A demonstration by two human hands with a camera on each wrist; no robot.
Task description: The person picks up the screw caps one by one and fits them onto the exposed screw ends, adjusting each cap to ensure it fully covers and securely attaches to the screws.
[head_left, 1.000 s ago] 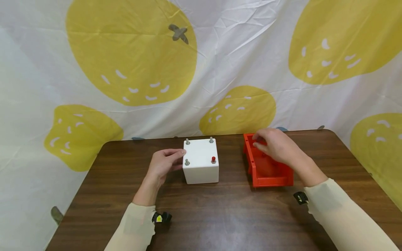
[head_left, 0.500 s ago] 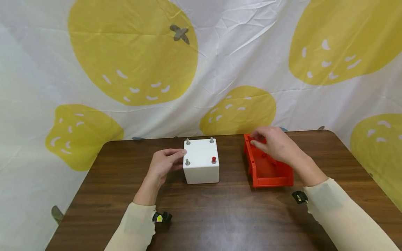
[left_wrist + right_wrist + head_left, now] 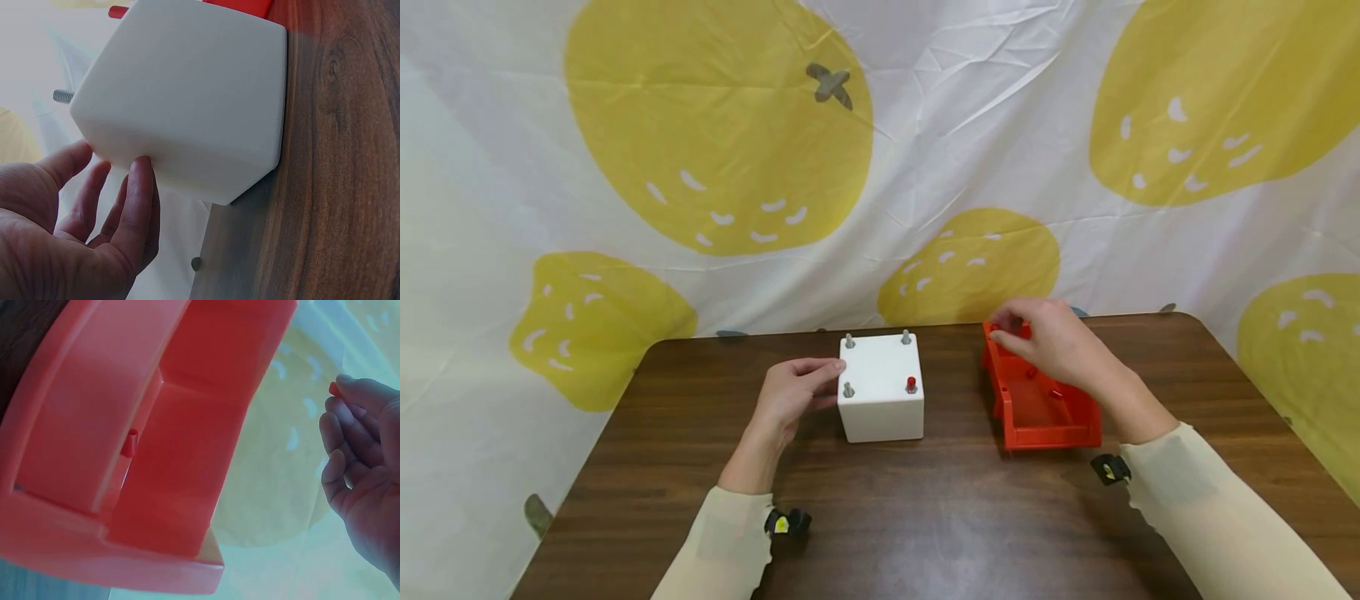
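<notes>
A white box (image 3: 880, 421) sits on the table, with threaded metal posts standing at its top corners. The near right post wears a red cap (image 3: 912, 382); on the near left a post (image 3: 848, 390) is bare. My left hand (image 3: 792, 392) rests its thumb and extended fingertips against the box's left side, as the left wrist view shows. Over the far end of a red bin (image 3: 1051, 436) is my right hand (image 3: 1045, 342). In the right wrist view it pinches a small red cap (image 3: 335, 390) between thumb and index finger. Another red cap (image 3: 130, 444) lies in the bin.
A dark wood-grain table (image 3: 940, 517) carries the box and, to its right, the bin. Behind the far edge hangs a white curtain (image 3: 760, 292) printed with yellow fruit. Black wrist cameras sit on both sleeves.
My right hand has risen slightly and shifted left over the bin's far end, uncovering more red caps inside. The left hand and the box have stayed in place.
</notes>
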